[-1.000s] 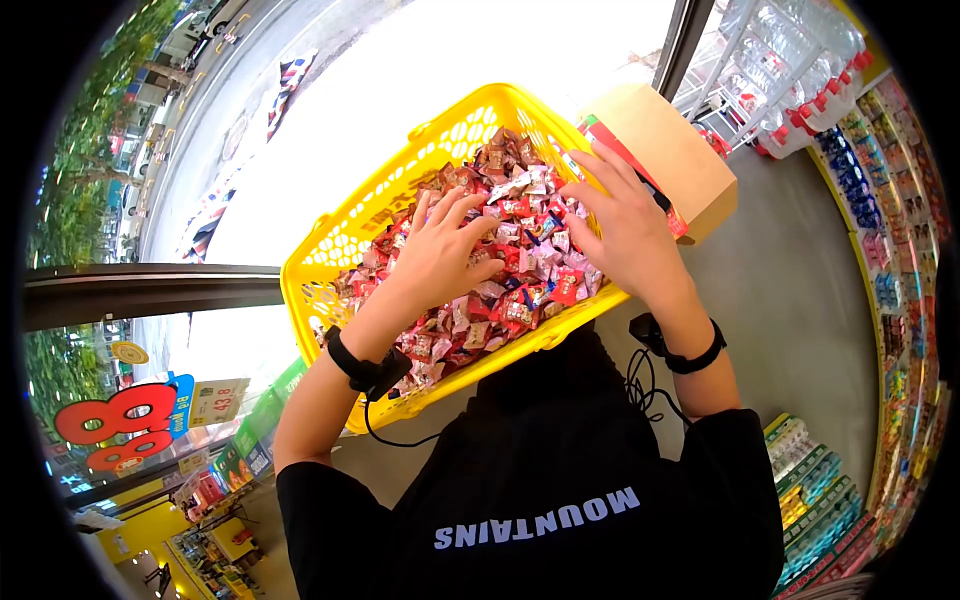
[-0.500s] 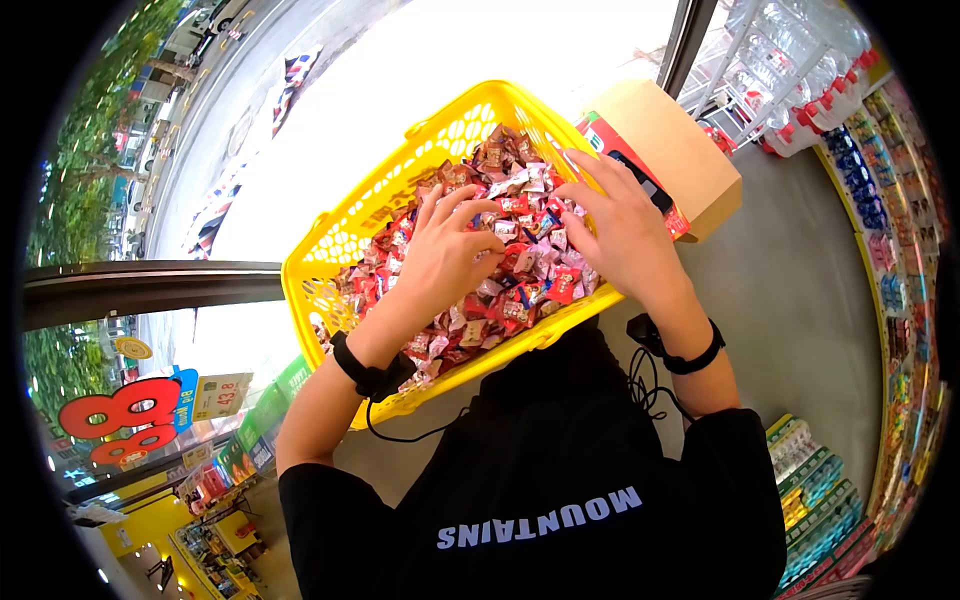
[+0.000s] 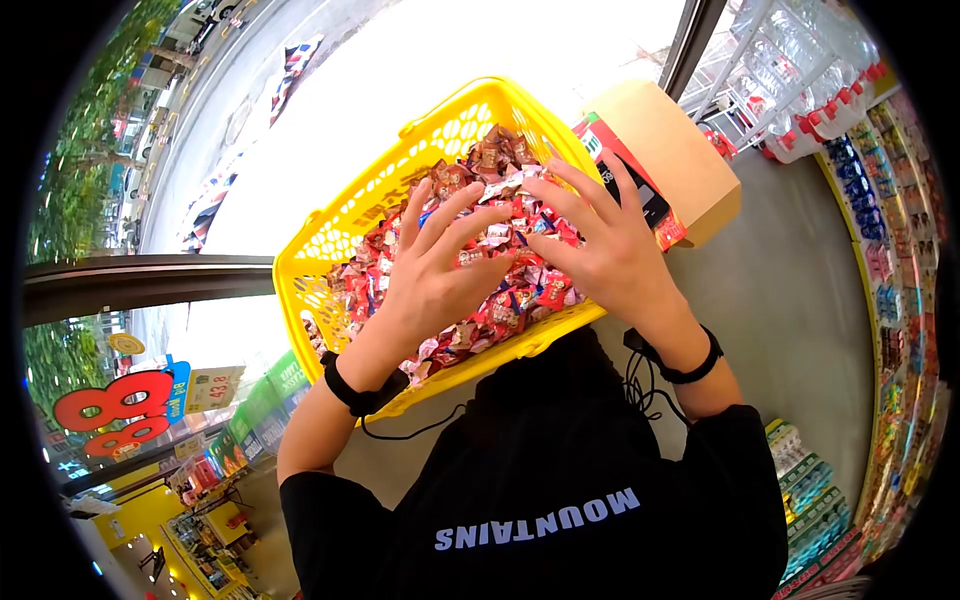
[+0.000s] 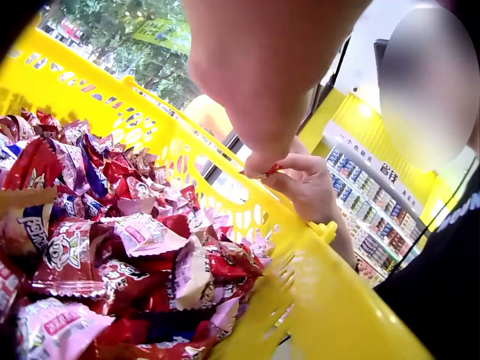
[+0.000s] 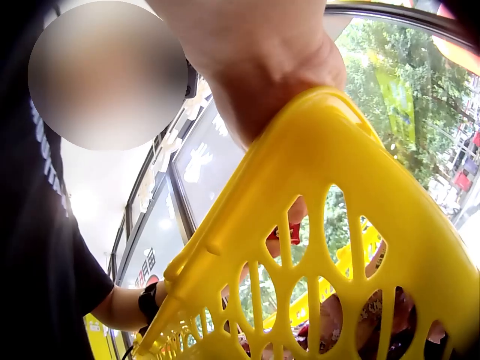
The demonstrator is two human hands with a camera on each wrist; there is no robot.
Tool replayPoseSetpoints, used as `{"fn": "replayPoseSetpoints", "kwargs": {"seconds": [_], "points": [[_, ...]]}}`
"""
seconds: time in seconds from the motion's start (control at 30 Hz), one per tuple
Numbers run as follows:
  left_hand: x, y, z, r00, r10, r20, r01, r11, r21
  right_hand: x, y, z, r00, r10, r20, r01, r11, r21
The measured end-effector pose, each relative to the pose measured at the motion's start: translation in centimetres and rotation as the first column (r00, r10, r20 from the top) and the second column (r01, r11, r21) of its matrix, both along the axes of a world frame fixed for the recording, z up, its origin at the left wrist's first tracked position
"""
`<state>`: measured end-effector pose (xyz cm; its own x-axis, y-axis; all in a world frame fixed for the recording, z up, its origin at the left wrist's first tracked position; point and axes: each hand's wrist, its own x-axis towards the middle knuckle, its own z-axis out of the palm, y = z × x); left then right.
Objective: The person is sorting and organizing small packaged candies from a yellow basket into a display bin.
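A yellow plastic basket [image 3: 300, 262] holds a heap of wrapped candies [image 3: 500, 318], mostly red, pink and brown. Over the heap my left hand [image 3: 432, 285] and right hand [image 3: 610, 250] face each other, thumbs close together. One small red-wrapped candy [image 4: 271, 171] sits above the pile where their fingertips meet. In the left wrist view, the right hand's thumb and finger [image 4: 289, 166] pinch it, while the left hand's fingertips reach it from the other side. Through the basket wall, the right wrist view also shows the red candy [image 5: 295, 232] between fingers of both hands.
Right of the basket stand a cardboard box [image 3: 680, 160] and a dark phone-like device [image 3: 650, 205]. Stocked shelves [image 3: 890, 300] line the right side, with bottled water [image 3: 800, 110] above. A glass front with a metal frame [image 3: 150, 280] lies left. Cables [image 3: 645, 390] hang from the wrists.
Both hands have drawn closer together over the candies. The right hand has shifted left, uncovering more of the dark device beside the basket.
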<state>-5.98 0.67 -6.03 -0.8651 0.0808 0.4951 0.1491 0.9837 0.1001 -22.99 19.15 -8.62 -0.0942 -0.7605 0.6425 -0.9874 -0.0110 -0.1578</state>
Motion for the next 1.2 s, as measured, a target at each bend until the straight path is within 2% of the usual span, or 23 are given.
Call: {"fn": "replayPoseSetpoints", "kwargs": {"seconds": [0.1,0.2,0.23,0.37,0.47,0.6,0.77,0.8,0.97,1.07,1.1,1.2], "points": [[-0.4,-1.2,-0.5,0.981,0.026,0.194,-0.051,0.991,0.122,0.0,0.0,0.4,0.999,0.004,0.043,-0.005,0.999,0.034],[-1.3,-2.2,-1.4,0.929,0.116,0.351,-0.184,0.969,0.166,-0.2,0.0,0.7,0.999,0.021,0.042,-0.026,0.991,0.135],[-1.3,-3.2,-2.7,0.918,0.112,0.381,-0.164,0.981,0.105,-0.1,0.0,0.7,0.997,0.011,0.073,-0.019,0.994,0.108],[-2.7,-3.5,-6.8,0.909,0.119,0.399,-0.242,0.931,0.274,0.3,-0.1,0.3,0.984,-0.094,0.148,0.086,0.994,0.062],[-4.7,-2.3,-6.8,0.891,0.195,0.409,-0.259,0.960,0.105,0.2,0.1,0.1,0.968,-0.186,0.170,0.175,0.982,0.074],[-4.8,-1.5,-6.3,0.726,0.293,0.622,-0.255,0.955,-0.153,0.0,0.2,-1.1,0.936,-0.229,0.269,0.213,0.973,0.086],[-1.5,-2.9,-3.9,0.613,0.298,0.731,-0.226,0.953,-0.200,-0.2,0.2,-0.6,0.915,-0.244,0.320,0.235,0.970,0.068],[-0.8,-3.2,-3.5,0.560,0.317,0.766,-0.216,0.948,-0.234,-0.1,0.2,-0.6,0.913,-0.245,0.325,0.238,0.969,0.062],[1.7,-3.1,-1.3,0.541,0.330,0.774,-0.250,0.941,-0.227,0.0,0.2,-0.6,0.897,-0.255,0.360,0.256,0.966,0.045],[2.2,-3.2,0.0,0.431,0.354,0.830,-0.296,0.924,-0.240,0.0,0.1,-0.7,0.891,-0.274,0.362,0.280,0.959,0.036],[2.6,-3.4,-0.2,0.456,0.359,0.814,-0.284,0.926,-0.249,0.0,0.1,-0.7,0.887,-0.278,0.368,0.285,0.958,0.035],[3.8,-3.6,0.4,0.366,0.366,0.856,-0.312,0.914,-0.258,0.1,0.1,-1.0,0.880,-0.280,0.383,0.291,0.956,0.029]]}}
